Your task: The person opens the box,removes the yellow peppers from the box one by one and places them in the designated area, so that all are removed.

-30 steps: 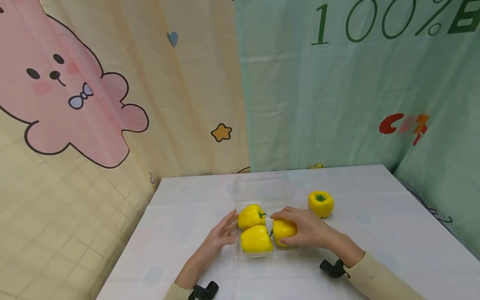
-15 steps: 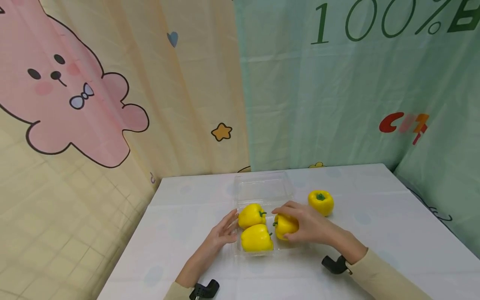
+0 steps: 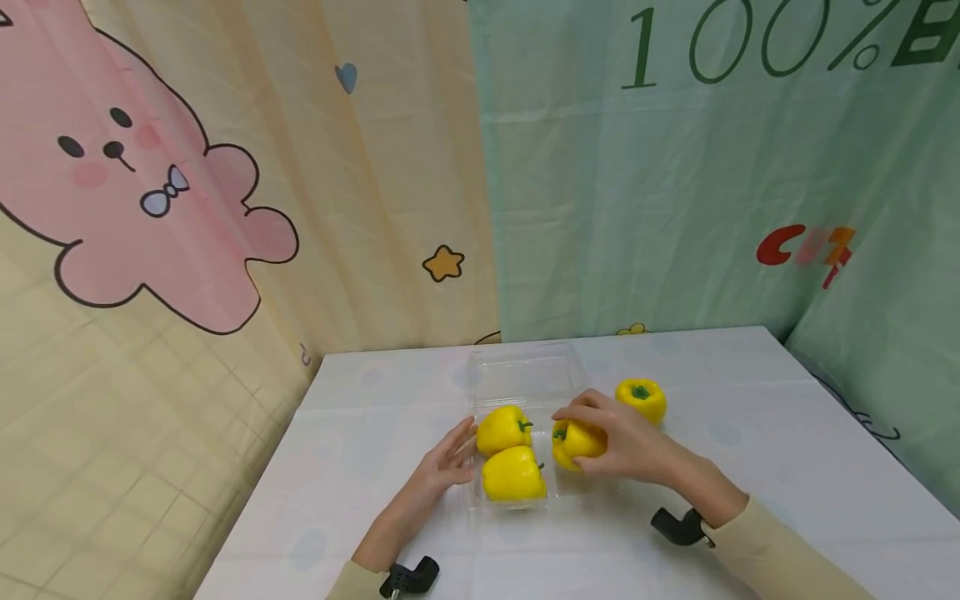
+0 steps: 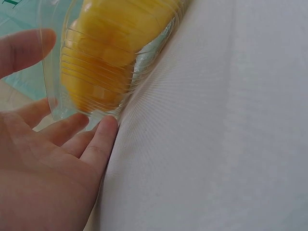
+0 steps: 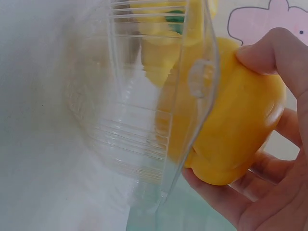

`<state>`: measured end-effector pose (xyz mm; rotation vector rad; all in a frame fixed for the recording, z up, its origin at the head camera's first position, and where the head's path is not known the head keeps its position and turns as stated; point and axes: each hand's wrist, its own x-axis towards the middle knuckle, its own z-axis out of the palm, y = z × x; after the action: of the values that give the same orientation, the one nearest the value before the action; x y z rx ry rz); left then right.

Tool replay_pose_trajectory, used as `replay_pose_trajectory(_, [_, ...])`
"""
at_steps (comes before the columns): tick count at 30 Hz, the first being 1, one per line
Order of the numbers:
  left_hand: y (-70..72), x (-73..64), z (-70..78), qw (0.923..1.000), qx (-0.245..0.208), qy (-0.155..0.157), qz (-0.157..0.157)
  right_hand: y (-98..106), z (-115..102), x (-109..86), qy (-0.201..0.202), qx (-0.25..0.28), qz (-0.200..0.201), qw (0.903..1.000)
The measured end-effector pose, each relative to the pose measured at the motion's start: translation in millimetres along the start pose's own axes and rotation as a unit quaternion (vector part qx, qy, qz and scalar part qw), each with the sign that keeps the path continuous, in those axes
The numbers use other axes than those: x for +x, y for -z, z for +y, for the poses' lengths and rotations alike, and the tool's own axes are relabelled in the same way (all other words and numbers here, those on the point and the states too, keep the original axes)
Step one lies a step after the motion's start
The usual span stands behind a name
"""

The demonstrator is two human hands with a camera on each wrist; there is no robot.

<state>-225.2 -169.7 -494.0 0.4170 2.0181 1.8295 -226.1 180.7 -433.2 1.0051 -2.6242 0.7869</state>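
My right hand (image 3: 633, 442) grips a yellow bell pepper (image 3: 576, 448) between thumb and fingers, over the right half of a clear plastic clamshell box (image 3: 517, 505). In the right wrist view, this pepper (image 5: 236, 110) shows above the box's rim, partly behind the clear wall. Two more yellow bell peppers lie in the left half, the rear pepper (image 3: 502, 431) just behind the front pepper (image 3: 513, 475). At the box's left side is my left hand (image 3: 444, 463), fingers extended. The left wrist view has its fingertips right at the ribbed wall, thumb near the rim.
The box's clear lid (image 3: 525, 375) lies folded back, away from me. Another yellow bell pepper (image 3: 642, 402) stands on the white table (image 3: 720, 492), behind my right hand. A printed curtain (image 3: 637, 192) hangs past the table's far edge.
My right hand has moved the pepper back and to the right, away from the two on the left, turning its stem upward. My left hand has stayed at the box's side.
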Motion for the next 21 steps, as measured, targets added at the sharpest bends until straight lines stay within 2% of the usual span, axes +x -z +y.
replay_pose_trajectory(12, [-0.3, -0.2, 0.0, 1.0, 0.0, -0.002, 0.0, 12, -5, -7.1, 0.01, -0.03, 0.046, 0.9985])
replay_pose_trajectory(21, [0.1, 0.2, -0.6, 1.0, 0.007, -0.006, 0.0, 18, -6, -12.2, 0.011, -0.044, 0.058, 0.9973])
